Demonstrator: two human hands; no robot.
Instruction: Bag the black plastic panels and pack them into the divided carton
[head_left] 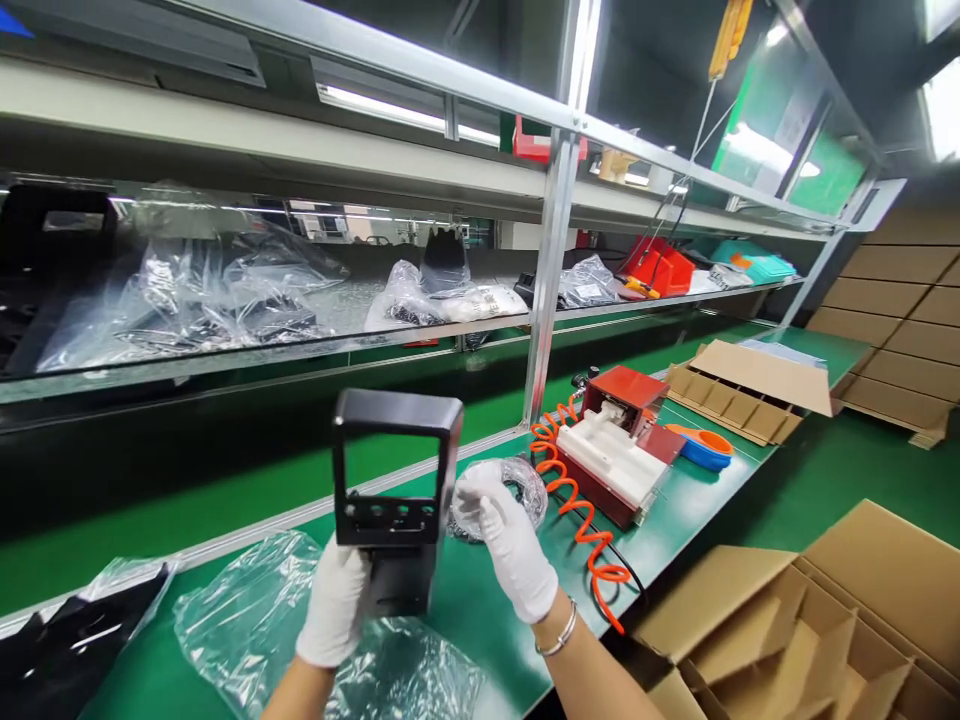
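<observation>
My left hand (pixel 335 605), in a white glove, grips the lower part of a black plastic housing (pixel 397 520). The housing stands upright in the air, with a large rectangular window on top and a row of small holes below it. To its right is my gloved right hand (pixel 514 545), fingers partly bent and thumb apart, with nothing visible in it. Behind those fingers a clear plastic-wrapped coil (pixel 532 490) lies on the green bench (pixel 487 625); whether they touch it I cannot tell. Beneath the housing spreads a clear plastic bag (pixel 255 610).
A red and white press-like fixture (pixel 615 450) with an orange coiled hose (pixel 577 510) stands right. Beyond are a tape roll (pixel 701 448) and a divided carton (pixel 735 395). An open cardboard box (pixel 810 640) sits lower right. A metal post (pixel 551 270) and bagged-parts shelf (pixel 352 345) border the back.
</observation>
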